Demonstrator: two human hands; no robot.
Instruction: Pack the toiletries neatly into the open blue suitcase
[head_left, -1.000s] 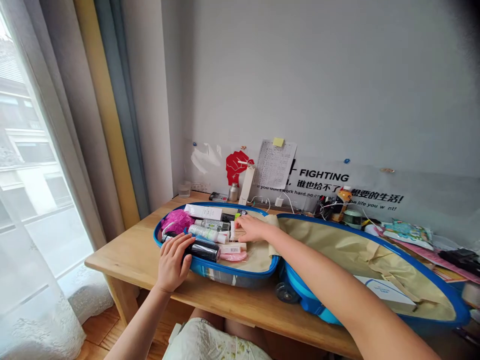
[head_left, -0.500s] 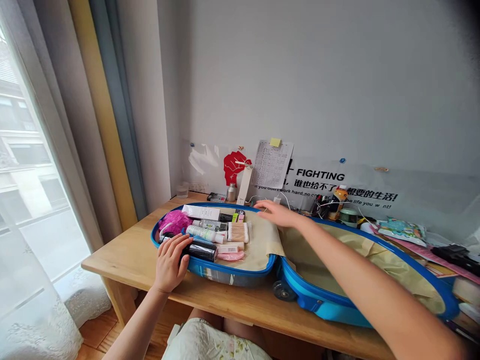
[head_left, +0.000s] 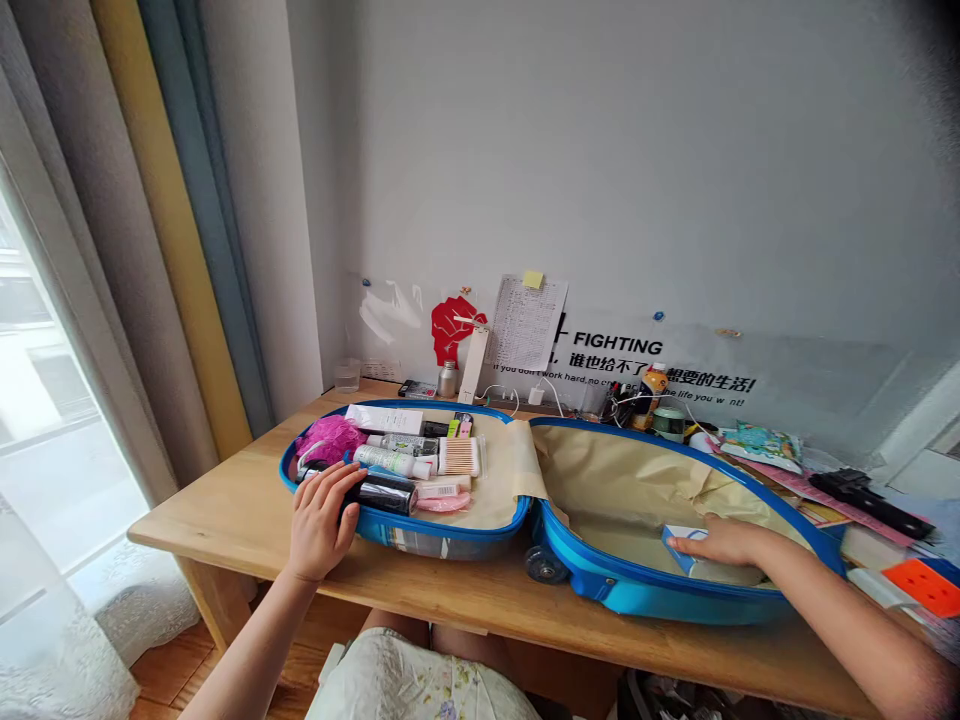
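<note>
A blue suitcase lies spread open on the wooden desk, its two halves side by side. My left hand rests flat with fingers stretched over the left half's front rim, touching a black bottle. Around it in that half are a magenta bath puff, a white carton, a white tube, cotton swabs and a pink item in clear wrap. In the right half, my right hand grips a blue-and-white box, partly hidden by the fingers and rim.
Along the wall stand a silver bottle, an orange bottle and a green jar, with white cables among them. An orange power strip lies at the right. Curtains hang at the left.
My right hand has moved from above the middle of the suitcase down into the right half and now holds the blue-and-white box. My left hand stays at the rim. The view has shifted right.
</note>
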